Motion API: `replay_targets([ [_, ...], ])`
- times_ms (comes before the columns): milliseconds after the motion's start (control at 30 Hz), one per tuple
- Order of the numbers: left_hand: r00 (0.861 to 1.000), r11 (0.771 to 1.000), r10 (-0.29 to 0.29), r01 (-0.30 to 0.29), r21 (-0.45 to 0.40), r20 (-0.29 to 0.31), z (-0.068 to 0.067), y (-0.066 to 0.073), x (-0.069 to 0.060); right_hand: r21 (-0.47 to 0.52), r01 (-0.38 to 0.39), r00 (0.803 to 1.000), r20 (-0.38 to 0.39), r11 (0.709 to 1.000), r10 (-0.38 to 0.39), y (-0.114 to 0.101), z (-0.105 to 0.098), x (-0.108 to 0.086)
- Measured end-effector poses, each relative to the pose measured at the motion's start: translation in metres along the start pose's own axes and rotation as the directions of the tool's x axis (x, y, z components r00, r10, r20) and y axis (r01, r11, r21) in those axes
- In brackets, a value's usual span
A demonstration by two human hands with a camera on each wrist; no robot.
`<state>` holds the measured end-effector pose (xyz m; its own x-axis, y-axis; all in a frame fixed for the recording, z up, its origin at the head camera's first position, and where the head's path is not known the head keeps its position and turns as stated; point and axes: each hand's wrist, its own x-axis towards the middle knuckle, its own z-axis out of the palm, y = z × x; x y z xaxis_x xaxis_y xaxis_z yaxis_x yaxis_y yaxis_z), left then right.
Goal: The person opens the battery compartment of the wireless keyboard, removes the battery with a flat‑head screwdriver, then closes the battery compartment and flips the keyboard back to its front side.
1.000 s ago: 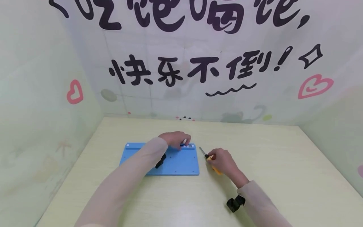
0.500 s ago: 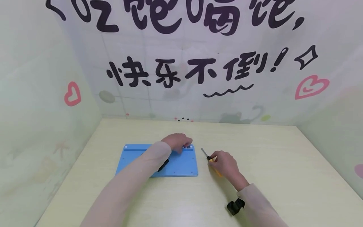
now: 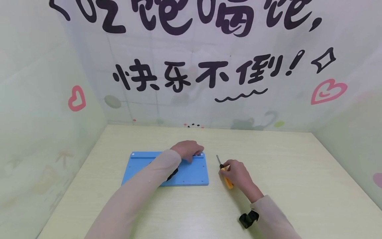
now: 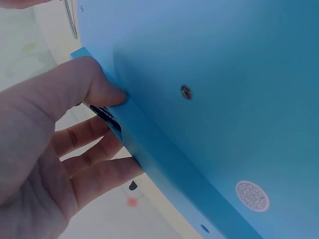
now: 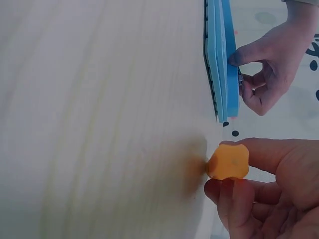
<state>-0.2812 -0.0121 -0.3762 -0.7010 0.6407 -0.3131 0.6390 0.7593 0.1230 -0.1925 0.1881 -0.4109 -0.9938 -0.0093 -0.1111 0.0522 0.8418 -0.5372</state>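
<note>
A flat blue board [image 3: 191, 174] with a raised strip along its far edge lies on the table; the left wrist view shows a screw [image 4: 186, 92] and a round pale sticker [image 4: 252, 196] on it. My left hand [image 3: 187, 150] grips the raised strip near its right end, thumb on the near side, fingers behind, beside a dark slot [image 4: 107, 117]. To the right of the board, my right hand [image 3: 238, 173] holds a screwdriver by its orange handle [image 3: 228, 182] between thumb and fingers, its metal shaft [image 3: 218, 159] pointing away. The orange handle end [image 5: 230, 162] faces the right wrist camera.
The pale wooden table [image 3: 283, 166] extends around the board, with a printed cloth [image 3: 191, 106] standing along its back and sides. A black wrist device [image 3: 249, 219] hangs by the right sleeve, another [image 3: 173, 174] by the left.
My left hand has shifted slightly right along the strip, covering more of the slot. In my right hand the screwdriver has swung, its tip now farther right and its shaft pointing straighter away.
</note>
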Motion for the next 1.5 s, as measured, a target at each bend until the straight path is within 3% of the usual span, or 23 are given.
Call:
replay_targets([
  [167, 1.000, 1.000, -0.001, 0.000, -0.029, -0.020, 0.002, -0.004, 0.000, 0.055, -0.017, 1.000, 0.015, 0.998, 0.016, 0.000, -0.001, -0.003],
  [667, 0.991, 0.990, 0.029, -0.047, -0.134, -0.133, 0.012, -0.015, -0.010, 0.087, -0.027, 0.999, 0.021, 0.996, 0.025, 0.004, -0.005, -0.004],
  [1033, 0.977, 0.985, 0.075, -0.104, -0.138, -0.200, 0.014, -0.020, -0.012, 0.061, -0.037, 0.999, 0.028, 0.997, 0.036, 0.000, -0.010, 0.001],
  [1267, 0.970, 0.982, 0.083, -0.119, -0.149, -0.227, 0.015, -0.020, -0.017, -0.013, 0.045, 0.998, -0.034, 0.999, -0.046, -0.017, -0.010, -0.003],
  [1500, 0.968, 0.977, 0.075, -0.119, -0.179, -0.239, 0.017, -0.022, -0.017, 0.073, 0.147, 0.989, -0.002, 0.986, -0.147, -0.040, 0.006, -0.003],
])
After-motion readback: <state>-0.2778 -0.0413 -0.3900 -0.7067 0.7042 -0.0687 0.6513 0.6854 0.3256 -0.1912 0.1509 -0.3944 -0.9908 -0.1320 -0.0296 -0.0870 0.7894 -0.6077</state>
